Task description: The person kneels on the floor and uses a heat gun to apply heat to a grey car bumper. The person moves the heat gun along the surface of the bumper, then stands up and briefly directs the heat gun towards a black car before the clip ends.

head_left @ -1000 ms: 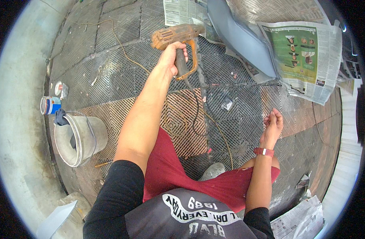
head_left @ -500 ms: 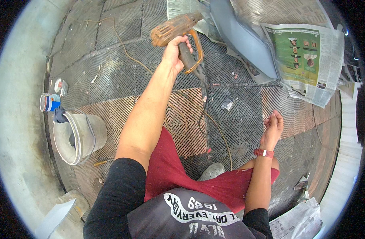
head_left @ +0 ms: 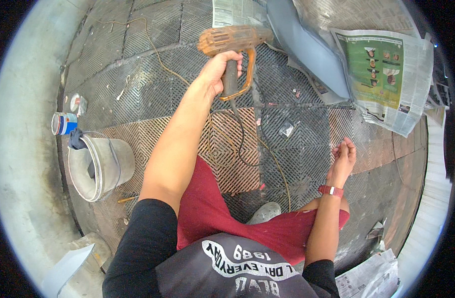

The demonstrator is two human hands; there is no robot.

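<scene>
My left hand [head_left: 216, 72] is wrapped round the dark handle of a worn orange heat gun [head_left: 230, 40]. Its nozzle points right, at the left edge of a long, curved grey-blue panel [head_left: 314, 57]; I cannot tell whether they touch. From the handle's lower end a dark cord [head_left: 242, 131] hangs in a loop. Over by my right knee, my right hand [head_left: 341, 160] has its fingers curled in and the thumb against them, with nothing visible in them. Newspaper sheets [head_left: 415, 74] border the panel on its right, with more behind its upper left.
A whitish bucket [head_left: 120, 161] with a dark cloth on its rim stands at left, near a blue-and-white can [head_left: 64, 124]. A yellowish cord [head_left: 282, 179] crosses the ridged floor mats [head_left: 307, 154]. More newspaper [head_left: 369, 278] lies at lower right.
My left hand has brought the heat gun slightly right and down, and its handle hangs more upright. The nozzle is nearer the panel. My right hand has hardly moved.
</scene>
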